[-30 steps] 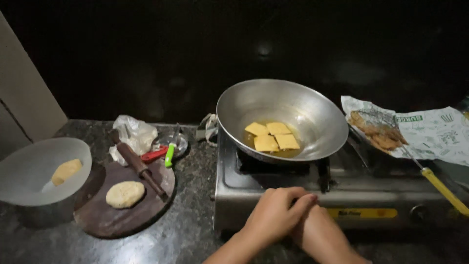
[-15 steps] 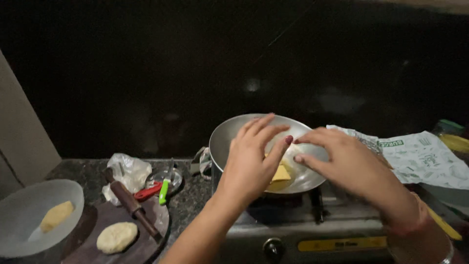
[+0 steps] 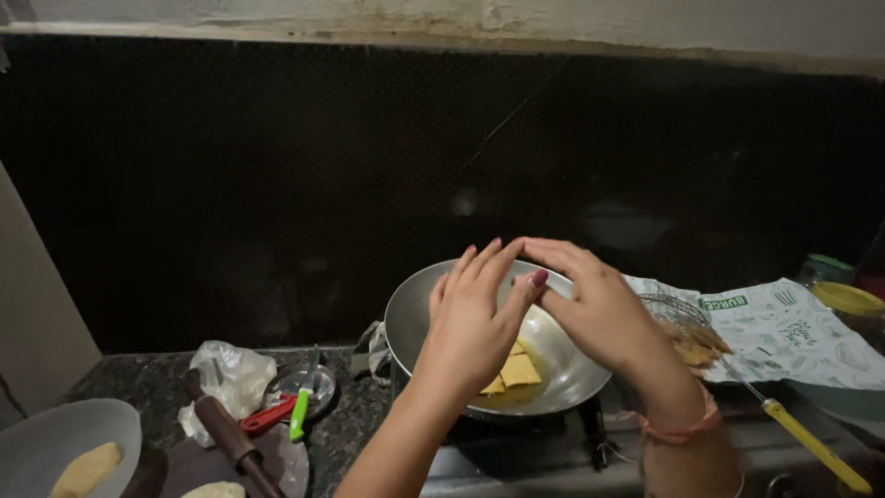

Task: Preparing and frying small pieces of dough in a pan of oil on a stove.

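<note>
The left hand point(image 3: 475, 318) and right hand point(image 3: 590, 309) meet fingertip to fingertip above the steel frying pan point(image 3: 415, 323), fingers loosely curved — whether they pinch anything cannot be told; below them yellow dough squares point(image 3: 518, 371) lie in oil; a rolling pin point(image 3: 226, 435) rests well left; a wire skimmer point(image 3: 701, 337) lies right.

White, green-printed paper wrapper point(image 3: 793, 337) lies right of the pan point(image 3: 415, 318).

Counts: 2 hands, left hand point(image 3: 475, 318) and right hand point(image 3: 590, 309). 1 steel pan point(image 3: 415, 323), 1 rolling pin point(image 3: 226, 433), 1 grey bowl point(image 3: 37, 443), 1 skimmer with yellow handle point(image 3: 811, 444), 1 printed paper sheet point(image 3: 793, 337), 1 crumpled plastic bag point(image 3: 230, 373).
</note>
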